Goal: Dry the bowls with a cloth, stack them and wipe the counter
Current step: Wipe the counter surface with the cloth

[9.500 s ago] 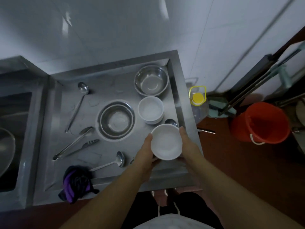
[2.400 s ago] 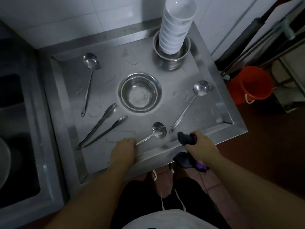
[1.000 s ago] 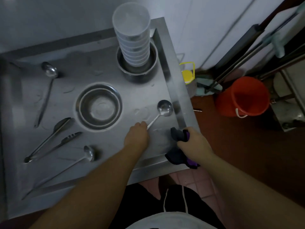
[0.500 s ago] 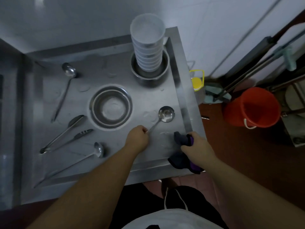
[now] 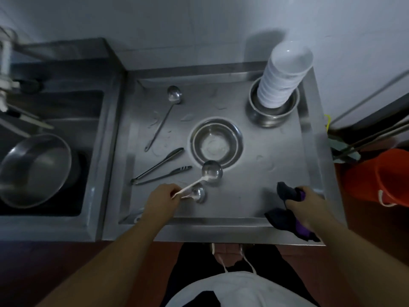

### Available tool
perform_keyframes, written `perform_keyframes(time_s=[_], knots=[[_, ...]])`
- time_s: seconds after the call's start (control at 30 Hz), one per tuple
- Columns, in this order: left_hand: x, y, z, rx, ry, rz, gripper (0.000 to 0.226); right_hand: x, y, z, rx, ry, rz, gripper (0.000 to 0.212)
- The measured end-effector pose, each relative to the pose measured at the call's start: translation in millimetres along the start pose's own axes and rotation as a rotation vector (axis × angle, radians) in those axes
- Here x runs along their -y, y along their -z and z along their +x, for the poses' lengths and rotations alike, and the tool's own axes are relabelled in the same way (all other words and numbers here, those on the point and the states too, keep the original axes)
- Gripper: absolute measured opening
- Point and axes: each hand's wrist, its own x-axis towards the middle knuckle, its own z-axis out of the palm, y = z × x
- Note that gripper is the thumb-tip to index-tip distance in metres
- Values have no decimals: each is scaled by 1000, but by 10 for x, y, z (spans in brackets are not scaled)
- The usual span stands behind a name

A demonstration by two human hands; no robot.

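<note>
Counter: bare steel between centre bowl and right rim, open to a hand. Far right corner blocked by tall bowl stack. Left half cluttered: ladle, tongs. Near edge centre: two ladles.

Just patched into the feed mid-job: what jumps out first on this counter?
The tall stack of white bowls, leaning slightly, stands in a steel bowl at the counter's far right corner. At the near edge the left hand grips a ladle by its handle, lifted beside the empty steel bowl at the centre. The right hand holds a dark cloth at the near right.
</note>
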Motion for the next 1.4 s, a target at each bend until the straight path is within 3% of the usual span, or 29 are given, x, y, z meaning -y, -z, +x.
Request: perform_keyframes(time_s=[0.37, 0.7, 0.9, 1.23, 1.4], knots=[[905, 14, -32, 110, -135, 49, 20, 474, -433, -425, -54, -34, 29, 26], [1079, -190, 112, 125, -170, 36, 20, 604, -630, -801, -68, -98, 153, 36], [1138, -261, 206, 54, -237, 123, 20, 575, -677, -882, -102, -117, 94, 39], [1120, -355, 312, 97, -214, 176, 25, 508, -716, -904, -74, -109, 30, 39], [1133, -407, 303, 99, -186, 186, 22, 478, -784, -841, -47, -121, 20, 54]])
